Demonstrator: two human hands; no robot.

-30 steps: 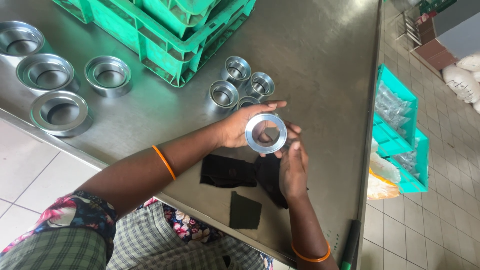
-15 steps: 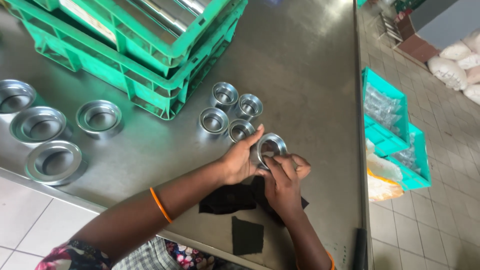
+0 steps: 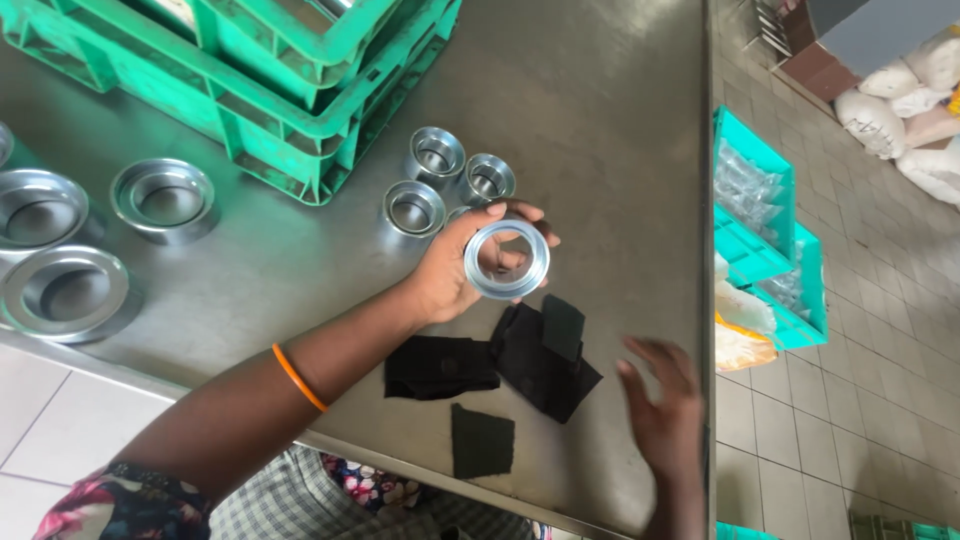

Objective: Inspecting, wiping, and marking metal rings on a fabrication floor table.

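Note:
My left hand [image 3: 455, 270] holds a shiny metal ring [image 3: 506, 260] by its rim, above a grey steel table [image 3: 590, 110]. My right hand [image 3: 662, 405] hovers open near the table's right edge, holding nothing, a little right of several black cloth pieces [image 3: 520, 365] lying on the table. Three smaller metal rings [image 3: 440, 180] sit just beyond the held ring.
Stacked green plastic crates [image 3: 290, 80] stand at the back left. Larger metal flanged cups [image 3: 70, 250] line the left side. On the tiled floor to the right are teal bins [image 3: 765, 230] with plastic bags and white sacks [image 3: 910, 90].
My right hand has let go of the ring and drawn back toward the right edge. The ring now stays in my left hand alone. The view shifted slightly.

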